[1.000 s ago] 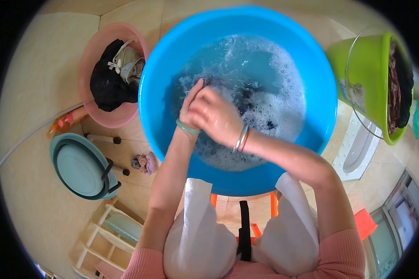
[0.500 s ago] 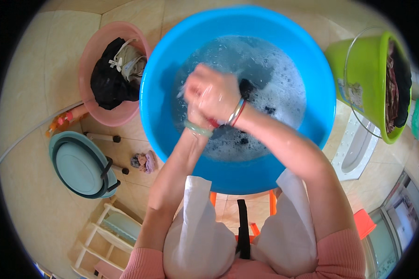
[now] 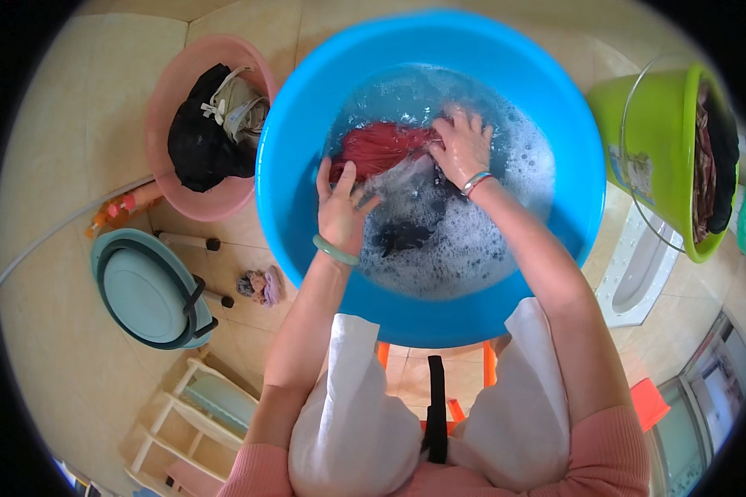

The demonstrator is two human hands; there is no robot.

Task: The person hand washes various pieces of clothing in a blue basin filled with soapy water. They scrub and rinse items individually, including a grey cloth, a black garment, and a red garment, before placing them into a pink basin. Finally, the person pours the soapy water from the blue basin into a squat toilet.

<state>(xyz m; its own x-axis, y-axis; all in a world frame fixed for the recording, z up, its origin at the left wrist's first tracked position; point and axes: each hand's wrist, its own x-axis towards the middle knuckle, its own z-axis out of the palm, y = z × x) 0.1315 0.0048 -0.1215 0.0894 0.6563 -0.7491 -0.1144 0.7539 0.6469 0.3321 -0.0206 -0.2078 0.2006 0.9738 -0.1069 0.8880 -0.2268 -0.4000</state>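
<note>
While the red garment lies half-sunk in suds at the far side of the blue basin, your right hand clutches its edge and your left hand rests flat, fingers spread — sodden, limp, slippery cloth, likely heavy; take it by bunched folds.

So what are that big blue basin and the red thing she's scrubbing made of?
The blue basin looks like moulded plastic: smooth, glossy, one even colour with a rolled rim. The red thing appears to be woven or knitted cloth, wet and creased into soft folds between the left hand and right hand; the exact fibre cannot be told.
</note>
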